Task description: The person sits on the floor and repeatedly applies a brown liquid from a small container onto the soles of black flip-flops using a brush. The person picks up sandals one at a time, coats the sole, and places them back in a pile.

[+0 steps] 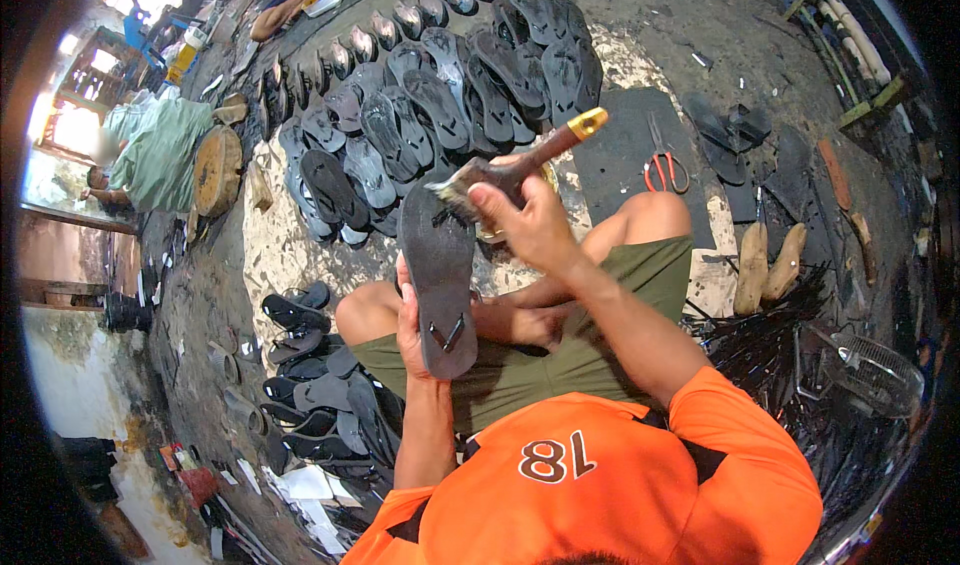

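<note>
Dark sole, shaped for a foot, is held up lengthwise above the person's lap, roughly mid-view. Small black fitting sits in its lower end; a darker patch shows near the upper end.

Left hand grips the sole low on its left edge, thumb along the side. Remaining fingers go mostly behind the sole; cannot tell whether they are spread or pressed together.

Right hand closes round a brush, thumb on the near side, fingers curled about the handle. Brown handle, gold-coloured end pointing up and right. Bristles overlap the sole's upper end; contact cannot be told.

Beneath: crossed legs, olive shorts, orange shirt. Beyond the hands, dark footwear in close rows. Left of the lap, a heap of black sandals.

Right side: red-handled scissors on a dark mat; two wooden foot forms side by side; fan farther out. Upper left: round wooden block, near another person in pale green cloth.
</note>
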The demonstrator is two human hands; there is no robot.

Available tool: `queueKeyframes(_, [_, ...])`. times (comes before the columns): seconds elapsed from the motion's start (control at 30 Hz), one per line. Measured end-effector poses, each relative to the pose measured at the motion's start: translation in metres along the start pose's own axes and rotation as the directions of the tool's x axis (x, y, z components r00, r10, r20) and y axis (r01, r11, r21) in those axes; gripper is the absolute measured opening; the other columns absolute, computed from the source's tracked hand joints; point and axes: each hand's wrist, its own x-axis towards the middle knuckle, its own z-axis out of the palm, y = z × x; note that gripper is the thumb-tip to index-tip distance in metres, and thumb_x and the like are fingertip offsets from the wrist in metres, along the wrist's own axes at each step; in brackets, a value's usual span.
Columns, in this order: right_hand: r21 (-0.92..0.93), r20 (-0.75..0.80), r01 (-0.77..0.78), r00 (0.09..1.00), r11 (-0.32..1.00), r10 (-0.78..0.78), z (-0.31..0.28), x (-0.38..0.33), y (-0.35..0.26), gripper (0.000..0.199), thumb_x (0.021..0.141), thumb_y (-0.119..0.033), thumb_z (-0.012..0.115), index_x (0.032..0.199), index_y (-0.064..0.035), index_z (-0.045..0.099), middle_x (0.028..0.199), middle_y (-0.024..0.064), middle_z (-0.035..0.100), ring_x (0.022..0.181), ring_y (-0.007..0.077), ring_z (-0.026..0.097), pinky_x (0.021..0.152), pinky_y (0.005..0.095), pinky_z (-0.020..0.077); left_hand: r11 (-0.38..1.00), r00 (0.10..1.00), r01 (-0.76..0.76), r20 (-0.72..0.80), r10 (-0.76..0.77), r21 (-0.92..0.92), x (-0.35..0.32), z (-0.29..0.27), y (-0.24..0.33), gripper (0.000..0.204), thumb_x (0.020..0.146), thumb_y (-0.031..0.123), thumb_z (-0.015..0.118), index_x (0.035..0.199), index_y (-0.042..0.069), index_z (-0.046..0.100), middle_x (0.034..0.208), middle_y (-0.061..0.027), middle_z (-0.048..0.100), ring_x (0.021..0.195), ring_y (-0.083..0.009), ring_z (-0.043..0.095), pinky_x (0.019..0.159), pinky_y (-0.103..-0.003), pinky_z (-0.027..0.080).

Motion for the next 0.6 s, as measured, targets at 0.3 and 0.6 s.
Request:
queueKeyframes(0.3, [-0.084,0.255,-0.023,0.966,0.996,0.044,0.009,0.019,-0.031,0.037,0.093,-0.026,0.068,0.118,-0.0016,0.056,0.104,0.0061,0.063,0.099,0.0136,0.058,0.09,0.0297,0.0466,0.99,0.983,-0.033,0.173,0.057,-0.14,0.013,0.0,0.0,0.065,0.1,0.038,0.047,0.155,0.032,0.013,0.145,-0.0158,0.04,0.122,-0.0361,0.052,0.084,-0.05,0.053])
queueKeyframes(0.6, [-0.018,0.356,-0.152,0.923,0.988,0.149,0.017,-0.085,-0.036,0.033,0.092,-0.021,0.067,0.116,-0.0004,0.056,0.11,0.0176,0.061,0.106,0.0295,0.062,0.091,0.0392,0.0474,0.977,0.987,-0.129,0.074,0.143,-0.169,0.061,-0.003,0.01,0.045,0.103,0.042,0.041,0.146,0.028,0.04,0.128,-0.0079,0.058,0.103,-0.0251,0.061,0.08,-0.043,0.055])
